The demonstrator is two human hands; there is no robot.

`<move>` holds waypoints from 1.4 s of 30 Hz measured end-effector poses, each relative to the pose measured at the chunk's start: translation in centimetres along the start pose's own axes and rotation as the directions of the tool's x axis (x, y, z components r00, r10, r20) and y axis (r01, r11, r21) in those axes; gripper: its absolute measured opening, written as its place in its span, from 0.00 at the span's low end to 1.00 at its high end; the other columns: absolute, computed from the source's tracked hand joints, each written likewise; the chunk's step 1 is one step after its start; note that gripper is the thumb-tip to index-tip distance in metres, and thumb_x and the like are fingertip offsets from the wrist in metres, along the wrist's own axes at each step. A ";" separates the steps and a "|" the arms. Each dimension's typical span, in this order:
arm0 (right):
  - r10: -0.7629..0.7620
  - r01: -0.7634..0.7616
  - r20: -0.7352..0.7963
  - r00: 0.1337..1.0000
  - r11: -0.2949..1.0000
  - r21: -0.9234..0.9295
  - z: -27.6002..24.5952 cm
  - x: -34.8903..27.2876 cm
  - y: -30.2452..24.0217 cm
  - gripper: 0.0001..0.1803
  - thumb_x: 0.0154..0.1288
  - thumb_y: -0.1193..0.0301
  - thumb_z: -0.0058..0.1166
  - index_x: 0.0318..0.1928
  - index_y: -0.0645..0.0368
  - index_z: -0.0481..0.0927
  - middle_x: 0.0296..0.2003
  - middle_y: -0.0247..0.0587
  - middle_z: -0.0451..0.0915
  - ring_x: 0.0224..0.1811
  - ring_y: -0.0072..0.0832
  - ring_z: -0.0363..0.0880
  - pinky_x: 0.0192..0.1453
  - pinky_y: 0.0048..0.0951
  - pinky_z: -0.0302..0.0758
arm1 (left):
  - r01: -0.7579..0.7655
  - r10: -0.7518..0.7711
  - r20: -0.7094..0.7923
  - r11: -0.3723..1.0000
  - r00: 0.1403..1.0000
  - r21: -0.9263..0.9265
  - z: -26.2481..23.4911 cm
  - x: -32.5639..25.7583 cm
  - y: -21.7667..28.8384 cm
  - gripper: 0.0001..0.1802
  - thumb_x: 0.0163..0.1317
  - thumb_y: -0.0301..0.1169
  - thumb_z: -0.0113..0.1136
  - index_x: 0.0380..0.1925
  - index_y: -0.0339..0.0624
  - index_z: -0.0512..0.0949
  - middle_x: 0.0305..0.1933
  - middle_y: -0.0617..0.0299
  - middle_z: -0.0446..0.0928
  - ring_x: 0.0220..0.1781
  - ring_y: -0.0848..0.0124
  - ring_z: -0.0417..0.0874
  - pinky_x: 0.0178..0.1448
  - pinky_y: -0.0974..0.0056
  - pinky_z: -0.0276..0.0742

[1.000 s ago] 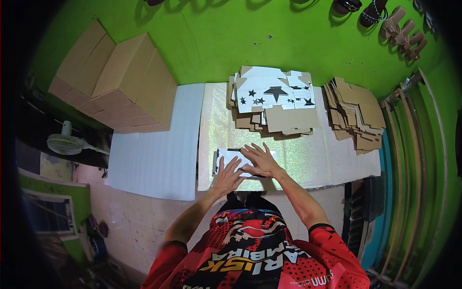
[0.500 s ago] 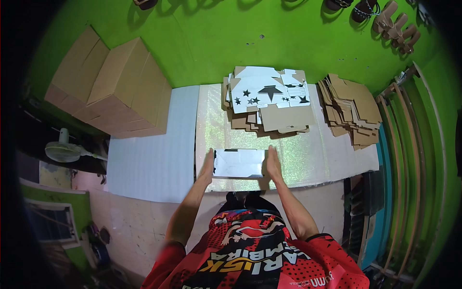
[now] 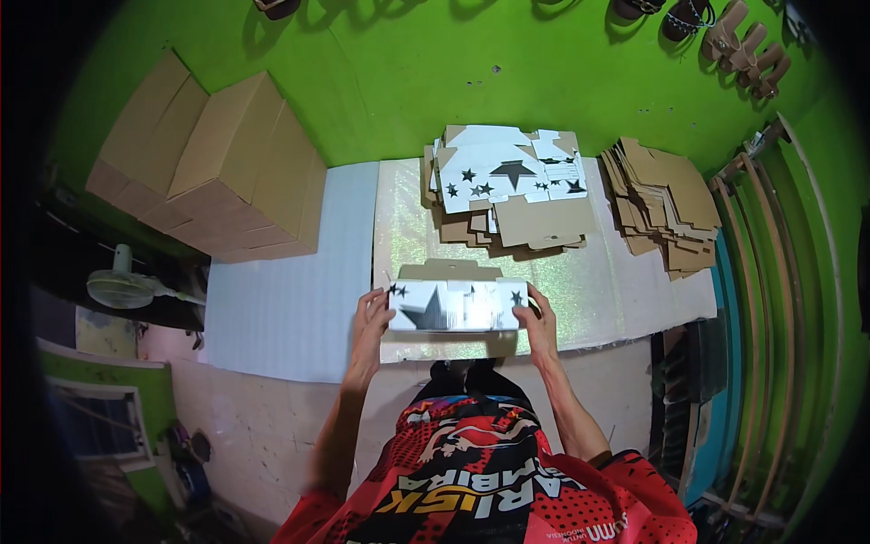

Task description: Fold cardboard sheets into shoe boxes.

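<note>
While the left hand [image 3: 370, 319] and right hand [image 3: 537, 317] hold a white star-printed box [image 3: 458, 306] by its ends, near the front of the table [image 3: 625, 308], it looks mostly shaped; a brown flap [image 3: 450, 269] juts out behind, seemingly not yet tucked. Flat white cardboard [image 3: 480, 168] and a brown stack [image 3: 669, 201] remain unfolded.

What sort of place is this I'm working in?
Most likely a small footwear workroom or packing corner: sandals are displayed on the green wall, flat cardboard is stacked on the table, and your left hand and right hand hold a star-printed white box.
</note>
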State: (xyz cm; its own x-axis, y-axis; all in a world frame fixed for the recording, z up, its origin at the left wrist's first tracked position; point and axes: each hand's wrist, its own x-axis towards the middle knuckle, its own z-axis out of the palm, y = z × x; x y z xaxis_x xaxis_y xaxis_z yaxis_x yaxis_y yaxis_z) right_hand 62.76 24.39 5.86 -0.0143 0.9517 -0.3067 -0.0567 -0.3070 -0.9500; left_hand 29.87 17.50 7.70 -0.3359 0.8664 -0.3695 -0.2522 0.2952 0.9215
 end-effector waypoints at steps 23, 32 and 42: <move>-0.241 0.155 0.025 0.970 0.540 -0.827 1.9 1.6 3.7 0.44 0.58 0.41 0.73 0.66 0.56 0.77 0.44 0.52 0.85 0.43 0.51 0.86 0.50 0.51 0.82 | -0.087 0.105 -0.020 0.901 0.994 0.424 -5.6 2.6 -9.2 0.33 0.67 0.42 0.75 0.67 0.33 0.79 0.57 0.54 0.85 0.53 0.73 0.82 0.57 0.66 0.79; 0.191 -0.179 0.043 0.981 0.964 -0.194 -2.6 4.3 6.8 0.20 0.69 0.65 0.69 0.56 0.65 0.87 0.27 0.29 0.84 0.32 0.17 0.81 0.37 0.24 0.78 | -0.002 0.033 -0.205 0.989 0.978 0.151 -6.0 3.9 -11.0 0.23 0.65 0.37 0.77 0.51 0.28 0.86 0.40 0.62 0.86 0.41 0.77 0.81 0.48 0.70 0.77; -0.244 0.272 0.123 0.962 0.809 -0.522 -0.3 1.0 4.5 0.25 0.66 0.59 0.72 0.58 0.59 0.87 0.48 0.45 0.87 0.44 0.33 0.86 0.48 0.34 0.82 | -0.259 0.275 0.054 0.796 0.960 0.548 -3.8 1.7 -9.1 0.23 0.64 0.32 0.77 0.56 0.33 0.86 0.39 0.63 0.81 0.40 0.76 0.76 0.49 0.69 0.74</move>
State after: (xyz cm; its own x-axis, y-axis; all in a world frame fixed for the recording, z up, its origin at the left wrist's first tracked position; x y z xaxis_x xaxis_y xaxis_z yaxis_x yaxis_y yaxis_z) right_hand 62.77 23.98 1.21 -0.1223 0.9909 -0.0560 0.4710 0.0083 -0.8821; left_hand 28.12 14.69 -1.77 -0.3433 0.9345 -0.0947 0.3833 0.2314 0.8942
